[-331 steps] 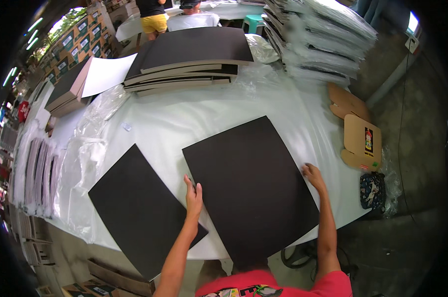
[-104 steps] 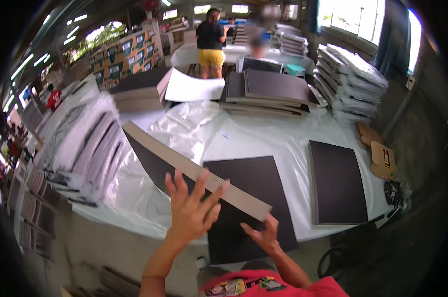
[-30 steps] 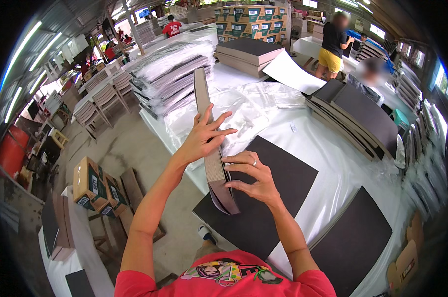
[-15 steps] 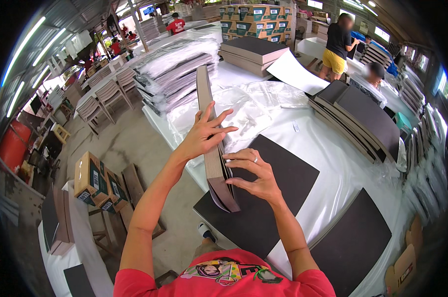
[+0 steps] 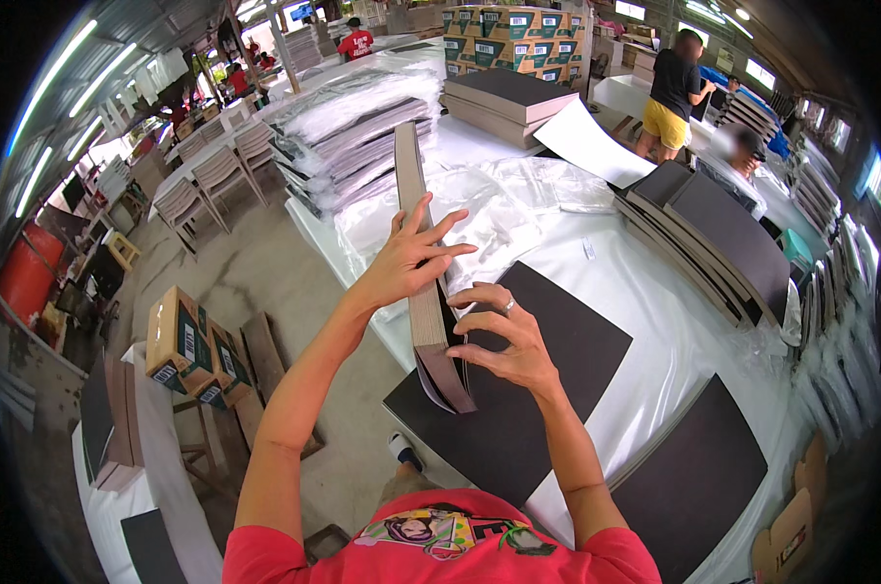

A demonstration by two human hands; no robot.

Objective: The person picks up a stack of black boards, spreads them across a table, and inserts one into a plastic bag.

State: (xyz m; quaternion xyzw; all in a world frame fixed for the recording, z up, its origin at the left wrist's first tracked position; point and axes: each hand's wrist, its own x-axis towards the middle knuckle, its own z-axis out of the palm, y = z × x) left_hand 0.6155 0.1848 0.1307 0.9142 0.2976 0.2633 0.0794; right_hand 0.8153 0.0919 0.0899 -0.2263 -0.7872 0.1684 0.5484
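A thick stack of grey-brown boards (image 5: 427, 326) with dark outer faces stands on its long edge, its near end resting over a large black sheet (image 5: 567, 341). At the near end a few layers splay apart. Across the top edge of the stack lies my left hand (image 5: 408, 255), fingers spread and stretched out over it. My right hand (image 5: 503, 339) is at the stack's right side; its fingers are bent and apart, with thumb and fingertips against the boards near the top edge. A ring is on one finger.
Crumpled clear plastic (image 5: 499, 209) covers the white table beyond my hands. Plastic-wrapped stacks (image 5: 362, 146) stand at the far left, dark board stacks (image 5: 722, 229) at the right. Another black sheet (image 5: 698, 477) lies near right. Cartons (image 5: 187, 341) stand left of the table. Other people work farther off.
My right hand's fingers have bent more and its fingertips have shifted slightly along the stack's side. My left hand stays spread over the top edge. The whole view has shifted a little.
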